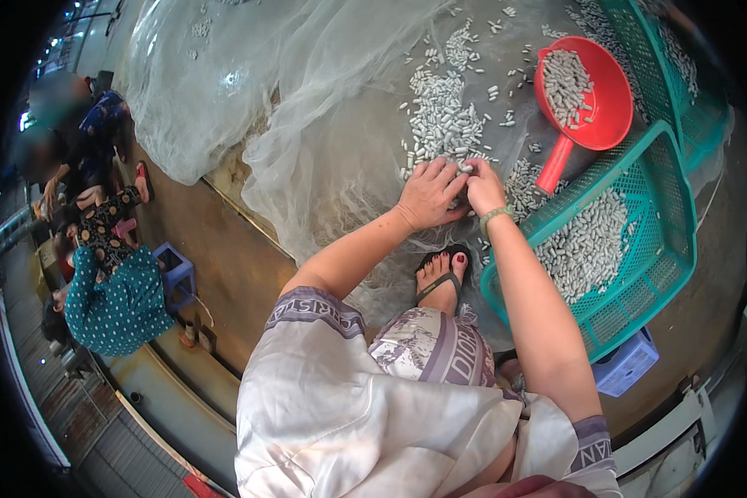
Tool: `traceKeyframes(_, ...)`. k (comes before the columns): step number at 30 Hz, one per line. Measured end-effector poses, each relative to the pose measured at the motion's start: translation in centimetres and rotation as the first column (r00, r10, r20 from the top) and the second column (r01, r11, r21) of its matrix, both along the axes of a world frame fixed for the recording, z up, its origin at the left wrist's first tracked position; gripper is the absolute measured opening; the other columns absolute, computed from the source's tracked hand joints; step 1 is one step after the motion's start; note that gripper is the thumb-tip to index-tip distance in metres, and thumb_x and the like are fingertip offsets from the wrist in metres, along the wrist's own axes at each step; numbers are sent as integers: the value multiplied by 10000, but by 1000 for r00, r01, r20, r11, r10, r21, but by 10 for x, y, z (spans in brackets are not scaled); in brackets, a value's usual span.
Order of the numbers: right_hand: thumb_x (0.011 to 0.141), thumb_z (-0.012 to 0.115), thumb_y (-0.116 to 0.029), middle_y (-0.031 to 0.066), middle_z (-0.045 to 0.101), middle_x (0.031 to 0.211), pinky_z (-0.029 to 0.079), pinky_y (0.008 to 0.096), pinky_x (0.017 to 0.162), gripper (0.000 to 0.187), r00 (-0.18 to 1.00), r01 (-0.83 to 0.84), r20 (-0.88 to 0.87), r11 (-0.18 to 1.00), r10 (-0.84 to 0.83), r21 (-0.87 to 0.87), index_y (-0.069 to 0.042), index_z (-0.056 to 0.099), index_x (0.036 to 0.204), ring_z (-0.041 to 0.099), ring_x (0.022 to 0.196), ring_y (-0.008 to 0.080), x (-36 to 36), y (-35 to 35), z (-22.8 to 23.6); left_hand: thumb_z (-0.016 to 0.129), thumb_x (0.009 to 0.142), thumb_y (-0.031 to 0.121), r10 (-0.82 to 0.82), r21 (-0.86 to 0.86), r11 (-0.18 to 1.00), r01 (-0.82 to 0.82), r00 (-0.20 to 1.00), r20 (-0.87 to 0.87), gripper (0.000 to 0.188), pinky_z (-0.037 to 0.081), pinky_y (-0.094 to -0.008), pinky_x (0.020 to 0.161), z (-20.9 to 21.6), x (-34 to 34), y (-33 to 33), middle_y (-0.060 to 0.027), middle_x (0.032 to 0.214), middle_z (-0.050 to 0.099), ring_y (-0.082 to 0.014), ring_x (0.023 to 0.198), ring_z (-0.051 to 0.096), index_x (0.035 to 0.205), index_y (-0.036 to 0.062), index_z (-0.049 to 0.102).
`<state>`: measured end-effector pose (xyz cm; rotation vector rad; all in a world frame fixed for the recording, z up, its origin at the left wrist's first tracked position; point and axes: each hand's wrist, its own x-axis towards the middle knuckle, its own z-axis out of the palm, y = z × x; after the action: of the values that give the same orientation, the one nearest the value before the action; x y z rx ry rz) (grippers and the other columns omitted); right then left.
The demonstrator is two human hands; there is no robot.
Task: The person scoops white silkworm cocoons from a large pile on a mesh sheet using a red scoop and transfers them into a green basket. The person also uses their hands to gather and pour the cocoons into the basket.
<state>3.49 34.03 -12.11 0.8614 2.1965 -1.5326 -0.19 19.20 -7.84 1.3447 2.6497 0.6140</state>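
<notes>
Grey-white cylindrical pellets stretch from fingers toward far edge of netting; left hand loosely spread, right hand curled alongside, pinch unclear.

Pieces are pale grey, the pan red, 2 baskets green — a co-worker's top white-dotted teal.

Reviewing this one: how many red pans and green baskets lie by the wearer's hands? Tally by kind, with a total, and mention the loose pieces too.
Red pan: 1
Green baskets: 2, the farther one partly cut off by the dark rim of the view
Total: 3
Loose grey-white pieces: too many to count, left out of the total
</notes>
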Motion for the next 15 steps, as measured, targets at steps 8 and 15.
traceKeyframes(8,816,574,-202,38,575,766,355,275,564,148,950,310,203,794,-237,-523,-72,640,843,482,707,136,-20,-7,22,721,667,223,-113,21,994,111,967,227,304,522,-381,650,35,-28,2,-85,932,616,-282,785,628,932,114,618)
traceKeyframes(15,840,522,-184,89,585,924,429,330,802,211,717,619,69,587,-694,-522,-30,587,968,542,885,194,21,53,179,726,619,142,-202,241,962,133,935,291,341,520,-399,667,137,-3,97,-103,932,618,-311,789,631,932,77,608)
